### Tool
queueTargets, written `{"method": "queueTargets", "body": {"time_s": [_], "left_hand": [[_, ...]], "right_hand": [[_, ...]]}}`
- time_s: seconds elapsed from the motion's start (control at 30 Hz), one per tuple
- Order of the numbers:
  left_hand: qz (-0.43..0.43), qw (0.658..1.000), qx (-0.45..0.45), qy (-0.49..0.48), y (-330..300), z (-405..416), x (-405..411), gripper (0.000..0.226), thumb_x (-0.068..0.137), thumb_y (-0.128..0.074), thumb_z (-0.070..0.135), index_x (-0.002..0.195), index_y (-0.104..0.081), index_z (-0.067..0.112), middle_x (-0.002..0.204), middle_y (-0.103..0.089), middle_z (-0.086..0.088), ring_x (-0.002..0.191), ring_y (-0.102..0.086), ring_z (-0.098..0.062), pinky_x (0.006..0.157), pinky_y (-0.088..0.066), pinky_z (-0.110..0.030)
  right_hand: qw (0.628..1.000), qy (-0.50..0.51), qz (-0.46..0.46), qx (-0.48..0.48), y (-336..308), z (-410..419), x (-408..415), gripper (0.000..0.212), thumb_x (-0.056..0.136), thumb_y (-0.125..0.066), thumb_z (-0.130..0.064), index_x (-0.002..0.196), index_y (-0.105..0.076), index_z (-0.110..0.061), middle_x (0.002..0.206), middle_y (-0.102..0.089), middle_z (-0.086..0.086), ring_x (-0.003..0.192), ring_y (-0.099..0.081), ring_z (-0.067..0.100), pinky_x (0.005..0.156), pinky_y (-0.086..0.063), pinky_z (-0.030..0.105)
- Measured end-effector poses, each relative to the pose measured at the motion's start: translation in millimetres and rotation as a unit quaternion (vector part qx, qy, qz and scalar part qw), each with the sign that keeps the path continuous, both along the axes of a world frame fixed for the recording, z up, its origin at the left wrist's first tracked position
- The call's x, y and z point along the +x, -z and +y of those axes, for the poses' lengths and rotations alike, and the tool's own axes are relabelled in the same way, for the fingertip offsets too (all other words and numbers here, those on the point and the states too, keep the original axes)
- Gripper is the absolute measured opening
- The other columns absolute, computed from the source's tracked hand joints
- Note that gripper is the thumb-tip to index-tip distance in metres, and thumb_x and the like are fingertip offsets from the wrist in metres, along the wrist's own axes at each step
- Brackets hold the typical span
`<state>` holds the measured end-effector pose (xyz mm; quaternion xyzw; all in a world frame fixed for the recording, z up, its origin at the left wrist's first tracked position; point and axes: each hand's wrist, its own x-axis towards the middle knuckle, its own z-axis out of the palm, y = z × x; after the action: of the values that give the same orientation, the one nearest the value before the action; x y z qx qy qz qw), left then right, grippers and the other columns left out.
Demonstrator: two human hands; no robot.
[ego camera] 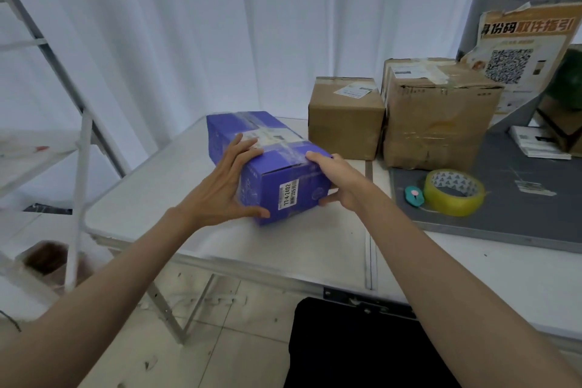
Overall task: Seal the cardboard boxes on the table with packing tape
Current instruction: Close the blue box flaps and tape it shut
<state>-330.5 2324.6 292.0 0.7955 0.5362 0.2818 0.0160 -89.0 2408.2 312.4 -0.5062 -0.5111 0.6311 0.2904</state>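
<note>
Gripping the purple box (pixel 267 164) at its near end, your left hand (pixel 220 189) and right hand (pixel 338 181) curled around opposite sides. The tape roll (pixel 453 192) lay apart on the grey mat (pixel 519 214).

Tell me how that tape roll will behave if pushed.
The tape roll lies flat on the grey mat, so it would probably slide, not roll. Its hollow core suggests it is light. Tipped on edge, it would likely roll.

Glossy clear tape over the purple cardboard box (pixel 267 164); matt, creased brown cardboard box (pixel 436 123); shiny yellowish packing tape roll (pixel 453 192); smooth white table (pixel 151 208); matt grey mat (pixel 519 214)
</note>
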Motion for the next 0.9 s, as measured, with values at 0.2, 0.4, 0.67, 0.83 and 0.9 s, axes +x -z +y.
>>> {"method": "queueTargets", "body": {"time_s": [0.2, 0.4, 0.67, 0.83, 0.9], "left_hand": [[-0.038, 0.999, -0.019, -0.022, 10, 9, -15, 0.09, 0.077, -0.074, 0.056, 0.152, -0.03, 0.031, 0.163, -0.019, 0.014, 0.153, -0.003, -0.004, 0.115, -0.03, -0.034], [-0.005, 0.995, 0.051, -0.086, 3, 23, -29, 0.076, 0.083, -0.073, 0.044, 0.149, -0.042, 0.023, 0.156, -0.033, 0.0, 0.146, -0.026, -0.015, 0.109, -0.042, -0.043], [0.062, 0.98, 0.037, -0.186, 7, 84, -2, 0.08, 0.085, -0.078, 0.036, 0.152, -0.037, 0.02, 0.156, -0.032, -0.008, 0.147, -0.02, -0.031, 0.119, -0.025, -0.041], [0.054, 0.98, 0.024, -0.188, 6, 133, -8, 0.071, 0.086, -0.077, 0.031, 0.146, -0.041, 0.017, 0.154, -0.035, -0.009, 0.144, -0.024, -0.03, 0.117, -0.025, -0.037], [0.053, 0.98, 0.011, -0.192, 4, 151, -8, 0.07, 0.086, -0.076, 0.031, 0.145, -0.041, 0.018, 0.154, -0.034, -0.009, 0.143, -0.024, -0.03, 0.116, -0.028, -0.04]], "right_hand": [[0.999, -0.018, -0.025, 0.02, 9, 6, -7, 0.054, 0.089, -0.068, -0.054, 0.123, -0.041, -0.022, 0.101, -0.066, -0.004, 0.084, -0.067, 0.01, 0.056, -0.046, 0.027], [0.997, -0.03, -0.015, 0.062, 8, 14, -23, 0.06, 0.094, -0.064, -0.051, 0.138, -0.034, -0.024, 0.121, -0.063, 0.0, 0.088, -0.066, 0.011, 0.058, -0.051, 0.026], [0.919, 0.022, -0.196, 0.342, 5, 54, -67, 0.047, 0.1, -0.059, -0.042, 0.141, -0.041, -0.027, 0.136, -0.044, 0.008, 0.118, -0.056, 0.024, 0.087, -0.059, 0.044], [0.853, -0.014, -0.313, 0.416, 3, 88, -71, 0.044, 0.101, -0.058, -0.036, 0.138, -0.05, -0.016, 0.136, -0.051, 0.009, 0.116, -0.058, 0.022, 0.075, -0.05, 0.031], [0.839, -0.047, -0.358, 0.407, 2, 98, -67, 0.052, 0.1, -0.058, -0.035, 0.147, -0.042, -0.018, 0.136, -0.053, 0.012, 0.113, -0.057, 0.021, 0.072, -0.047, 0.03]]}}
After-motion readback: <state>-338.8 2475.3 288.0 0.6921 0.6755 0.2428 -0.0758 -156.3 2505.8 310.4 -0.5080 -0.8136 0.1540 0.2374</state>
